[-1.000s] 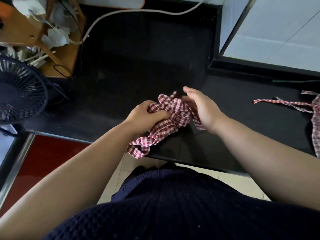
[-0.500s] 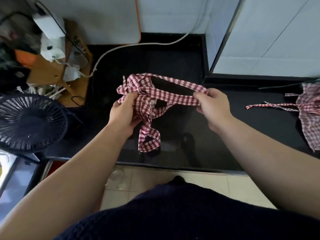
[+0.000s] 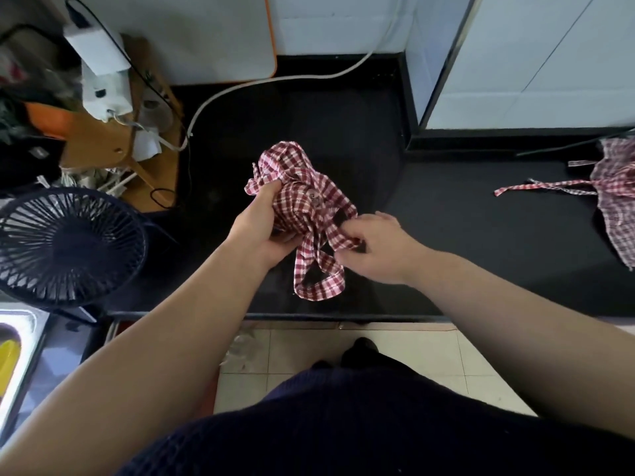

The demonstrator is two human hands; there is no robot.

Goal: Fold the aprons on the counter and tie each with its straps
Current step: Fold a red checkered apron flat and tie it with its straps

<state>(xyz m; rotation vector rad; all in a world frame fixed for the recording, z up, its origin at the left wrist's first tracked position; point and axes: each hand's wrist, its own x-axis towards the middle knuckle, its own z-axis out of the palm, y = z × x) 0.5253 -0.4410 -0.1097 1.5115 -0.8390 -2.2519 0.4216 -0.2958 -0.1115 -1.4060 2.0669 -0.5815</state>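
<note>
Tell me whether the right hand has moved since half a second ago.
Yes. The right hand, pinching a strap, drew in toward the apron bundle, nearer the counter's front edge.

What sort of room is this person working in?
Probably a home kitchen: a black counter, a steel sink at the lower left, a tiled wall; a checked apron is being tied.

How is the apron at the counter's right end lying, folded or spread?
Spread, not folded: the apron lies loose on the counter, its straps trailing out untied.

Left hand (image 3: pixel 262 231), right hand (image 3: pixel 375 249) — both curled
</note>
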